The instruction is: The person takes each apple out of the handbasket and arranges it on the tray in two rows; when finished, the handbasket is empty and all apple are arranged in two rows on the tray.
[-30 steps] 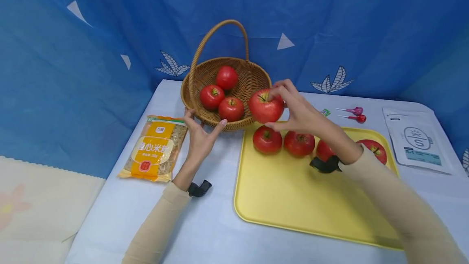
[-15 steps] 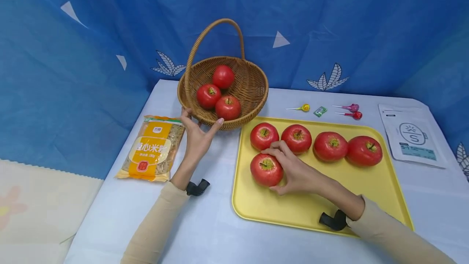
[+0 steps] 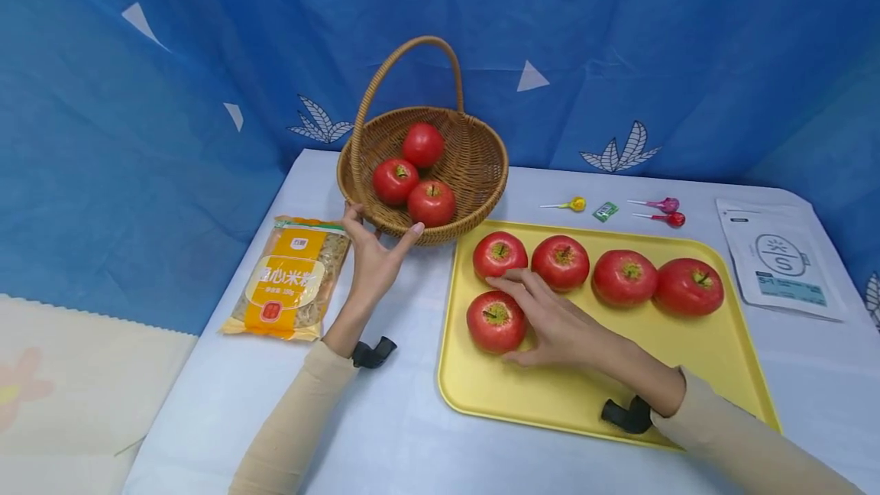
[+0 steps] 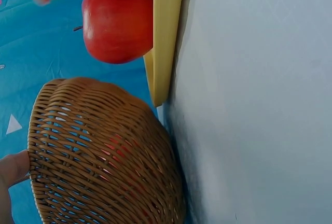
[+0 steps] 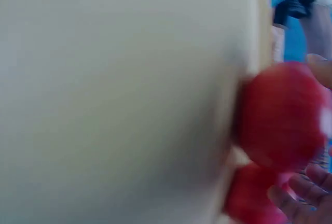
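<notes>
My left hand (image 3: 371, 262) grips the near rim of a wicker basket (image 3: 484, 166), its thumb on the rim. In the left wrist view, the thumb shows at the edge of the basket (image 4: 98, 146). Three red apples lie in the basket, an apple (image 3: 431, 203) nearest the rim. My right hand (image 3: 560, 323) is curled round the right side of a red apple (image 3: 496, 321) at the left of the yellow tray (image 3: 584, 396). Blurred in the right wrist view, that apple (image 5: 282, 117) sits between the thumb and the spread fingers (image 5: 298, 195).
Several apples form a row along the tray's back, the rightmost apple (image 3: 687, 286) included. Left lies a noodle packet (image 3: 285, 281). Behind the tray are a yellow lollipop (image 3: 576, 204), a green sweet (image 3: 606, 211) and a red lollipop (image 3: 675, 219). A white pouch (image 3: 784, 262) lies right.
My right hand has brought the apple from beside the basket's right rim down to the tray, in front of the row, then slightly left. My left hand has stayed on the basket.
</notes>
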{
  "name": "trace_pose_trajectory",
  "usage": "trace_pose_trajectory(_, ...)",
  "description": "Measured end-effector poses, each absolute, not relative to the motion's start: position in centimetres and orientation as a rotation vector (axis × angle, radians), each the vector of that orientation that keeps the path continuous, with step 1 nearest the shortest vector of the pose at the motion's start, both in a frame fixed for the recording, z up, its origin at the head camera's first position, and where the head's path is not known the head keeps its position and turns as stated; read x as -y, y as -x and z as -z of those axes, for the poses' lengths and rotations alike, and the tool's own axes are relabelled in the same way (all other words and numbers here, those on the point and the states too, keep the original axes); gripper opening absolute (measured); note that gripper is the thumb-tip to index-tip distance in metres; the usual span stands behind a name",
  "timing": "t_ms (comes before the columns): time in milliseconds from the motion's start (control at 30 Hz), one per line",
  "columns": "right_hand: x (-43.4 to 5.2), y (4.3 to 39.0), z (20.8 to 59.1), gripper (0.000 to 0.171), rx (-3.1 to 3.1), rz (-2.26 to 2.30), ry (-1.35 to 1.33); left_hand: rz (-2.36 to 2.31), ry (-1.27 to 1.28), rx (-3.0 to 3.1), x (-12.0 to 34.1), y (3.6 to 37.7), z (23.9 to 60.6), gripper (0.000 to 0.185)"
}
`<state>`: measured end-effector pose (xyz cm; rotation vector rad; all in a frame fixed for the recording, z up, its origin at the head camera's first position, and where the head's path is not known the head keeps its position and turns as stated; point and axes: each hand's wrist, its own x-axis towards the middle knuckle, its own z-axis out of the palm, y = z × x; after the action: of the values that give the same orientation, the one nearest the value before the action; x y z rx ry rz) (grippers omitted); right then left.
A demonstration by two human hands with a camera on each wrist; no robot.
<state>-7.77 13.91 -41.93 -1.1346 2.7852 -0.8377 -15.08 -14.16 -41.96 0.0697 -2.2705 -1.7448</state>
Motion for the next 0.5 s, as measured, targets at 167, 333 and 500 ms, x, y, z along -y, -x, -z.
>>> trace_pose_trajectory(167, -13.5, 11.2, 37.7, 0.087, -2.786, 0.864, 1.267, 1.735, -0.077, 2.286, 14.1, 15.0, 42.0, 0.091)
trace_pose_trajectory(333, -11.6, 17.9, 34.5, 0.080, -2.687, 0.914, 1.363, 1.739, -0.081, 2.298, 14.1, 14.9, 42.0, 0.091)
trace_pose_trajectory(500, -8.6, 24.3, 33.6, 0.079, -2.609, 0.816, 1.288, 1.742, -0.072, 2.288, 13.9, 14.9, 41.9, 0.091)
